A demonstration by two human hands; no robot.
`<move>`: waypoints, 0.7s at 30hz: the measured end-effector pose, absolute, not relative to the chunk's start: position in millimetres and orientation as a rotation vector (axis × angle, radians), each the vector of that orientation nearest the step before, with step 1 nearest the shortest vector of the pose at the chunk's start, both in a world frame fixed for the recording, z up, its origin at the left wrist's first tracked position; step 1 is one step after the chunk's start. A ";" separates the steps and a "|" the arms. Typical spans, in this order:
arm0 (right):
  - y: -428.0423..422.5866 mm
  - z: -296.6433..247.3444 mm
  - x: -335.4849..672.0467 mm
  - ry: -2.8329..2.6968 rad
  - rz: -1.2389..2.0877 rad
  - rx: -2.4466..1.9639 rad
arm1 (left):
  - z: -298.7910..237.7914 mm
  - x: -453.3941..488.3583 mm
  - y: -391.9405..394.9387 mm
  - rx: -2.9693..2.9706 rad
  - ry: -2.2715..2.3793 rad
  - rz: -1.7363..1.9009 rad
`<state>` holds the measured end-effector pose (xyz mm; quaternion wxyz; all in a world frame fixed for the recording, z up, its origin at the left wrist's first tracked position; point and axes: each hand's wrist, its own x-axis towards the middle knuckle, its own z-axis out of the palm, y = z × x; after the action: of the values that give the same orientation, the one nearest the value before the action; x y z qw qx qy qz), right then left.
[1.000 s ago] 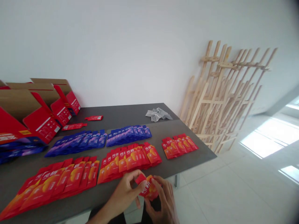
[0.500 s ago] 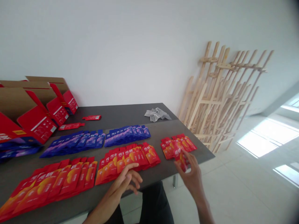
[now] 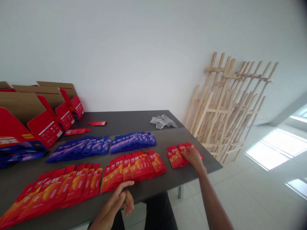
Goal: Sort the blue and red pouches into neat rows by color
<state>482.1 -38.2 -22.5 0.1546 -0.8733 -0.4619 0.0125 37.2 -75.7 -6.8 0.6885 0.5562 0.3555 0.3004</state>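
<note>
Right hand [image 3: 193, 156] was lying open on the smallest batch of red pouches [image 3: 174, 158] near the right end of the grey surface [image 3: 124, 120], looked like it was patting that batch into line. Left hand [image 3: 117, 201] was loosely curled, holding nothing, by the edge. Counted three red groups [image 3: 135, 166], two blue rows [image 3: 131, 143], two loose red pouches [image 3: 97, 123], about four display boxes [image 3: 44, 129].

Right hand [image 3: 193, 158] on red sachets [image 3: 174, 157]; left hand [image 3: 117, 203] curled nearby.
</note>
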 end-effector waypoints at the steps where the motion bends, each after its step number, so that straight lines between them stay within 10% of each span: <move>1: -37.9 -25.8 482.3 -1.331 0.025 -2.497 | -5.9 36.3 -76.2 1.259 0.804 0.673; 21: -71.1 -53.9 472.2 -1.162 -0.347 -2.306 | 8.8 -16.8 -68.2 1.639 0.977 0.594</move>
<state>472.2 -71.1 -53.9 0.2648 -0.8535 -0.4301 -0.1283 -16.8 -68.2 8.8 0.5409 0.6898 0.4112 0.2500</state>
